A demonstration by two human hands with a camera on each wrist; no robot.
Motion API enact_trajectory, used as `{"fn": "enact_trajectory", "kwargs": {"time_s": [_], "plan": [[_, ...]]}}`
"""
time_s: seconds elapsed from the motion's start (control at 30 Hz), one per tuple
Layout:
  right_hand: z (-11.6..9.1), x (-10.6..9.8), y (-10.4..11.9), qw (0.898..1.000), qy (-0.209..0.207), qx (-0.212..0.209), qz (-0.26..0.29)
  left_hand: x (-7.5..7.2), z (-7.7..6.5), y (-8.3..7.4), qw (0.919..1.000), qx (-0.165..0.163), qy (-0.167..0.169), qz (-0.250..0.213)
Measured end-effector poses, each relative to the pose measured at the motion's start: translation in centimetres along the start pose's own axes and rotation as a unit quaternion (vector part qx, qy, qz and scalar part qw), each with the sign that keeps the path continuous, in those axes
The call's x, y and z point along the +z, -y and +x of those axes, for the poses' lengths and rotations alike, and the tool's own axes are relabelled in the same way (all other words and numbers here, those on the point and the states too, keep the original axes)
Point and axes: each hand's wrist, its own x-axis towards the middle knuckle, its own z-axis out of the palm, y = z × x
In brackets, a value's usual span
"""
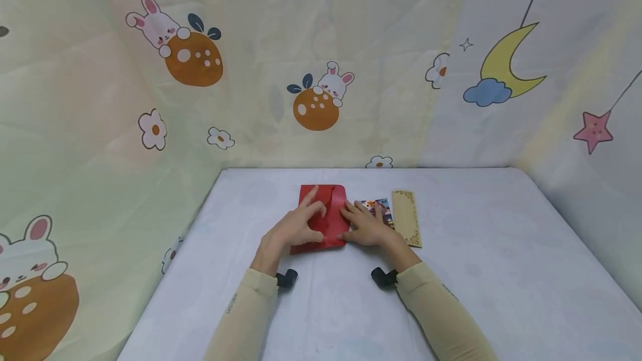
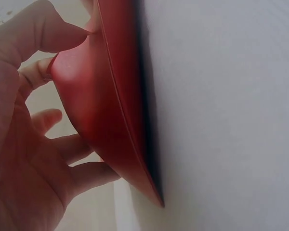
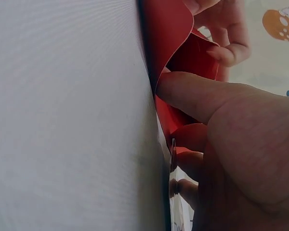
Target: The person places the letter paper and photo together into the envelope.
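Note:
A red paper envelope lies on the table, its flap folded out to the right. My left hand is over its left part and pinches the upper layer between thumb and curled finger. That layer bulges up in the left wrist view, and the pocket mouth gapes in the right wrist view. With fingers spread nearly straight, my right hand presses on the flap's right side. Some of its fingers also rest over a colourful picture card, which is partly hidden.
A beige strip with an ornamental border lies to the right of the picture card. The white table reaches back to a printed cloth wall. Black wrist cameras sit under both sleeves.

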Motion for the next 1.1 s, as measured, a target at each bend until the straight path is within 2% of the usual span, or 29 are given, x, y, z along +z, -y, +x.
{"fn": "enact_trajectory", "kwargs": {"time_s": [0.17, 0.4, 0.63, 0.87, 1.1], "plan": [[0.0, 0.0, -0.1, 1.0, -0.003, -0.001, -0.007, 0.0, 0.0, 0.1, 1.0, 0.004, -0.004, 0.001], [-0.3, -0.4, 0.4, 0.999, -0.029, -0.004, -0.035, 0.0, 0.1, 0.1, 0.9997, 0.015, -0.016, -0.011], [-0.9, -1.7, 0.6, 0.999, -0.043, 0.0, -0.005, -0.1, 0.0, 0.1, 0.9994, 0.012, -0.017, -0.029], [-1.3, -3.1, -1.0, 0.997, -0.068, 0.021, 0.001, -0.3, -0.2, 0.0, 0.9992, 0.003, -0.014, -0.039], [-1.6, -3.7, -3.2, 0.998, -0.043, 0.049, -0.009, -0.3, -0.3, -0.1, 0.9988, 0.004, -0.014, -0.047]]}}
